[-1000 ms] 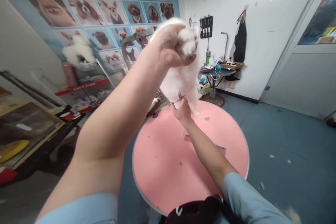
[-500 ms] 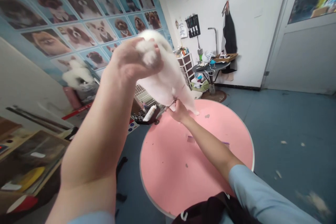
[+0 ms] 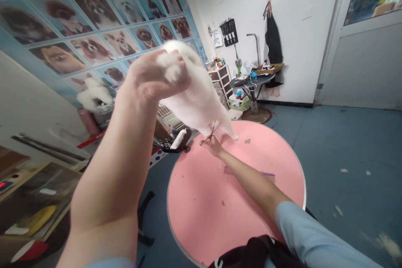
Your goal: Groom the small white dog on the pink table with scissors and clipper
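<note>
A white-furred animal, likely a dog (image 3: 194, 96), stands stretched upright on its hind legs on the round pink table (image 3: 207, 205). My left hand (image 3: 153, 75) is closed around its raised front paws (image 3: 171, 67), with the head hidden from view. Low on its belly, my right hand (image 3: 213, 145) grips a pair of scissors (image 3: 211, 134). The scissor blades point up beside the fur between the hind legs and look parted.
A purple-edged comb-like item (image 3: 268, 176) lies partly behind my right forearm. A black tool tray with a white bottle (image 3: 179, 139) hangs at the table's left edge. Behind stand a drawer unit (image 3: 223, 76) and a cluttered dark table (image 3: 266, 78). Fur tufts (image 3: 344, 171) lie on the floor.
My right hand has drawn slightly down and back, so the scissor blades now show away from the fur. My left hand still holds the paws, a little further left in view.
</note>
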Motion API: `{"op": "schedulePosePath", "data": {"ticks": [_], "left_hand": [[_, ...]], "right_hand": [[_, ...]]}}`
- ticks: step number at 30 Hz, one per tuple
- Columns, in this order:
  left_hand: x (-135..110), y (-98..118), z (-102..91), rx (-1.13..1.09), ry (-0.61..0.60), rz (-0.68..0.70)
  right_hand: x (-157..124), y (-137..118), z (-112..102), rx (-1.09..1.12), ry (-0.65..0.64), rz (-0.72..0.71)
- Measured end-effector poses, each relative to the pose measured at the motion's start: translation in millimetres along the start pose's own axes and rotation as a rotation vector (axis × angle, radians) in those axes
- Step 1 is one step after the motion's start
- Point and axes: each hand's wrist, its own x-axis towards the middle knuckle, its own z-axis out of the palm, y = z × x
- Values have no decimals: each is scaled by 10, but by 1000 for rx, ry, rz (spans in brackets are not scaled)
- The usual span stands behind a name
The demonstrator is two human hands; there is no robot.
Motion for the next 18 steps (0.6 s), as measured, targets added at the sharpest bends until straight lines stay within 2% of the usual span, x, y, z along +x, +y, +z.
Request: {"op": "schedulePosePath", "data": {"ticks": [3, 6, 10, 13, 16, 18], "left_hand": [[4, -8, 25, -10, 8, 6], [43, -10, 3, -22, -1, -6], [70, -12, -22, -38, -33, -1], [60, -15, 7, -5, 24, 23], [44, -27, 70, 29, 81, 36], [34, -42, 117, 27, 101, 52]], "right_hand": [[33, -16, 271, 188, 1, 41], [64, -60, 402, 369, -12, 90], [55, -113, 443, 514, -16, 142], [-8, -103, 437, 622, 24, 177], [7, -114, 426, 581, 23, 173], [169, -213, 431, 560, 18, 185]]}}
